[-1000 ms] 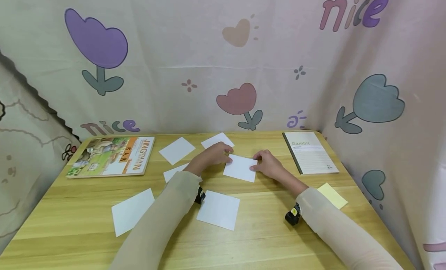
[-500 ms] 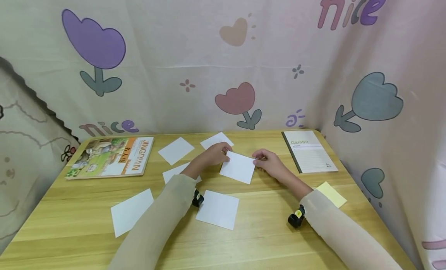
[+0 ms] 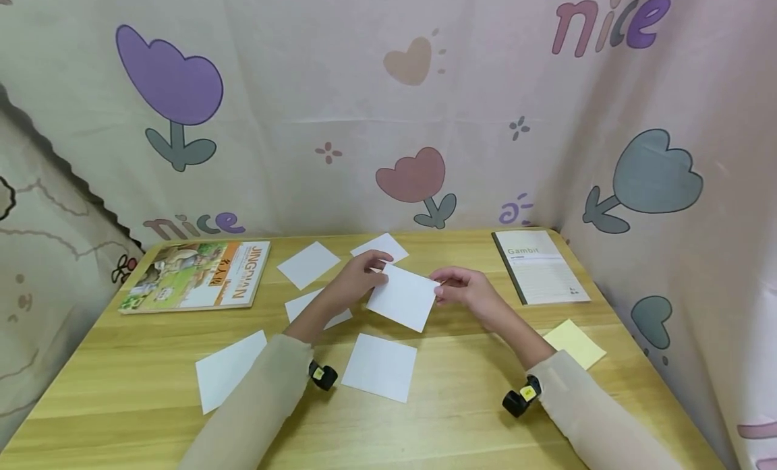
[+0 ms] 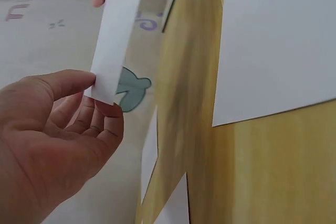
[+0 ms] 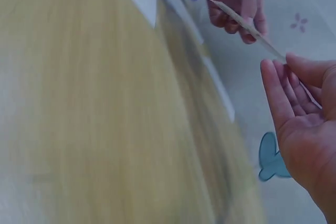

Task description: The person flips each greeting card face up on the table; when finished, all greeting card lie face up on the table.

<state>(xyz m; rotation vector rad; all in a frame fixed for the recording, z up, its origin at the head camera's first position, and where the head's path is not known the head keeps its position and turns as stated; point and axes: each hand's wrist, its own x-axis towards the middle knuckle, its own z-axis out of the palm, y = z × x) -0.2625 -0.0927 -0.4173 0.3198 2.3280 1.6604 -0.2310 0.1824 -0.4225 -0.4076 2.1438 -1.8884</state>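
A white square sheet of paper (image 3: 403,298) is held up above the table between the two hands. My left hand (image 3: 355,281) pinches its left side, thumb on the near face and fingers behind. At its right corner my right hand (image 3: 470,293) pinches it between thumb and fingers. The left wrist view shows the held paper (image 4: 116,35) tilted, clear of the tabletop. Seen edge-on in the right wrist view, the paper (image 5: 244,23) runs from one hand to the other.
Several other white sheets lie about, one in front (image 3: 379,367) and one left (image 3: 227,369). A picture book (image 3: 194,274) lies back left. At the right are a "Gambit" notebook (image 3: 540,266) and yellow sticky notes (image 3: 575,343). A printed curtain (image 3: 273,153) hangs behind.
Both hands have kept their pinch on the white paper. It has come nearer and slightly left, and has turned a little. The other sheets lie where they were.
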